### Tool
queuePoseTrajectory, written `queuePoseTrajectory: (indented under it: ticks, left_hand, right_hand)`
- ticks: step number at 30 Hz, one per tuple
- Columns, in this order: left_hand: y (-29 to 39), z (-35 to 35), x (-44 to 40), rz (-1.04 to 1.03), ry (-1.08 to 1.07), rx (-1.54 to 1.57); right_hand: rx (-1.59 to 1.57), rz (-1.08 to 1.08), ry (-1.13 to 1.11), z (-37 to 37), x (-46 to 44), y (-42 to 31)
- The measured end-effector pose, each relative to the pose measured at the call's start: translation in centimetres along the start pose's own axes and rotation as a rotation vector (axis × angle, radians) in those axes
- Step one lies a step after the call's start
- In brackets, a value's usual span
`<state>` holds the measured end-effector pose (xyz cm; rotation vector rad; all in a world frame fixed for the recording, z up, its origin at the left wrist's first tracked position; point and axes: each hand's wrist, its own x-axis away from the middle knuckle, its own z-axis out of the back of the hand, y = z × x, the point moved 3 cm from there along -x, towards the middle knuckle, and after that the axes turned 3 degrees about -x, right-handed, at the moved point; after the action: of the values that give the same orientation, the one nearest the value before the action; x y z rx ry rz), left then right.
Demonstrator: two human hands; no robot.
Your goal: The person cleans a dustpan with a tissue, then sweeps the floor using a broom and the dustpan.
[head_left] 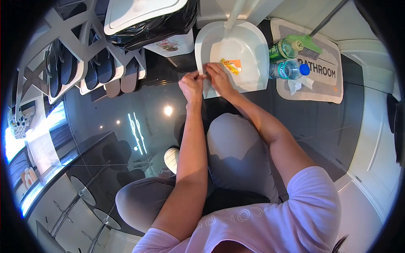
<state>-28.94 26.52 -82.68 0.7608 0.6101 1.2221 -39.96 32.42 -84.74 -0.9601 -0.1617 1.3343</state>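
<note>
A white dustpan (253,44) lies on the dark floor in front of me, with an orange and yellow wrapper (232,66) inside it. My left hand (192,86) is closed in a pinch just outside the pan's left edge. Over that same edge, my right hand (219,79) has its fingers bent and drawn together. The fingertips of both hands nearly meet there. Anything between them is too small or hidden to make out.
Right of the dustpan, a green-labelled bottle (283,49), a blue-capped bottle (289,70) and crumpled tissue (301,85) lie by a bathroom mat (327,90). A green brush (308,43) rests on it. A bin (168,46) and shoe rack (80,76) stand left.
</note>
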Motion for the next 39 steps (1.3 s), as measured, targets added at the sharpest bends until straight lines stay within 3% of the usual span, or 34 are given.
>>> queuePoseTrajectory:
  ticks: [9,11,15,19,21,22,24,28,31,33,35,36,39]
  left_hand:
    - [0.2,0.2,0.1,-0.049,0.006,-0.040]
    - [-0.2,0.2,0.1,-0.047,0.001,-0.019]
    - [-0.1,0.0,0.1,-0.021,-0.015,-0.008]
    - [-0.3,-0.1,0.2,-0.003,-0.007,-0.010]
    - [-0.1,0.0,0.2,-0.008,-0.004,-0.025]
    - [0.0,0.0,0.2,-0.011,-0.004,-0.044]
    - [0.6,0.2,0.3,0.022,-0.021,-0.055]
    - [0.7,0.2,0.3,0.068,-0.047,-0.123]
    - [0.8,0.2,0.4,0.073,-0.032,-0.129]
    - [0.9,0.1,0.5,0.086,-0.031,-0.117]
    - [0.9,0.3,0.3,0.095,-0.024,-0.111]
    - [0.9,0.3,0.3,0.104,-0.027,-0.105]
    - [0.9,0.2,0.3,0.110,-0.048,-0.081]
  right_hand:
    - [-0.064,0.167,-0.223,1.4,3.3,0.5]
    - [-0.059,0.360,-0.301,2.2,4.0,0.7]
    - [0.052,0.390,-0.400,4.6,5.5,2.9]
    - [0.094,0.198,-0.388,8.8,6.3,5.0]
    - [0.087,0.104,-0.099,10.8,5.1,6.4]
    - [0.087,0.105,-0.101,11.0,4.1,7.0]
    - [0.355,-0.090,-0.050,11.4,1.8,7.8]
    - [0.593,-0.152,-0.129,10.1,2.4,7.9]
    - [0.591,-0.234,0.003,9.7,6.1,6.9]
    - [0.553,-0.268,-0.033,8.9,7.8,5.2]
    - [0.395,-0.281,0.021,6.7,8.1,3.6]
    - [0.203,-0.398,0.022,5.5,7.8,2.7]
    - [0.148,-0.473,-0.048,2.8,6.3,0.3]
